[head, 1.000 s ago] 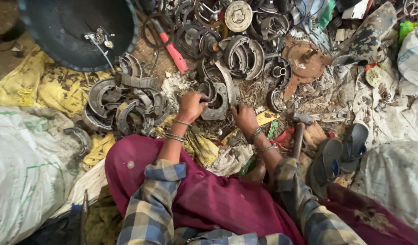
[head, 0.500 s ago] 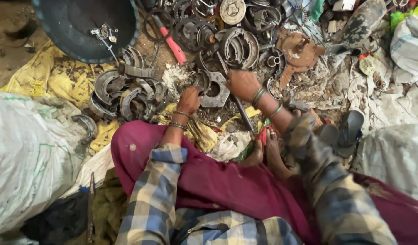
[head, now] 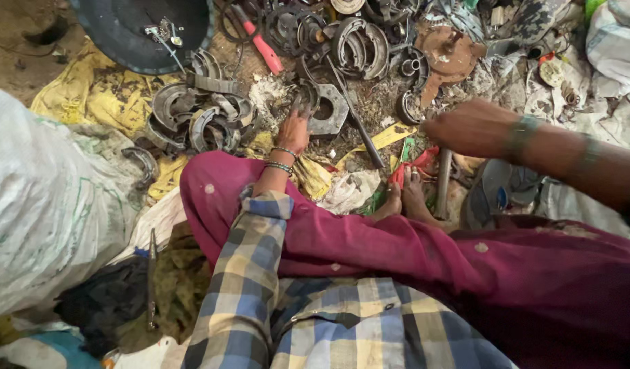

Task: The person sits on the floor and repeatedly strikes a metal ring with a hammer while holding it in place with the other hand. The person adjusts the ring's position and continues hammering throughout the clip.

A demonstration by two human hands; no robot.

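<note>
The person sits on the ground with legs folded under a maroon cloth (head: 369, 239), bare feet (head: 404, 201) showing at its edge, and wears a blue and yellow checked shirt (head: 260, 287).

The left hand (head: 294, 130), with beaded bracelets at the wrist, is stretched forward with fingers spread and open, its fingertips resting on a grey metal plate with a hexagonal outline and a round hole (head: 326, 113). That plate lies flat on the dirt, just ahead of the knees, with a long dark metal rod (head: 352, 113) lying slantwise against its right edge.

The right hand (head: 468, 128), blurred, is closed in a fist around the top of a hammer handle (head: 443, 181); the handle stands nearly upright beside the feet. The hammer's head is not visible.

To the left of the plate sits a heap of curved grey brake shoes (head: 198, 116) on a yellow sack (head: 89, 99). Further back lie a tool with a red handle (head: 263, 48), a round dark pan (head: 140, 31) holding a few small metal bits, more brake shoes (head: 359, 44) and a rusty round plate (head: 448, 55). A large white woven sack (head: 48, 205) fills the left side, and a thin metal tool (head: 151, 273) lies beside it on dark cloth
</note>
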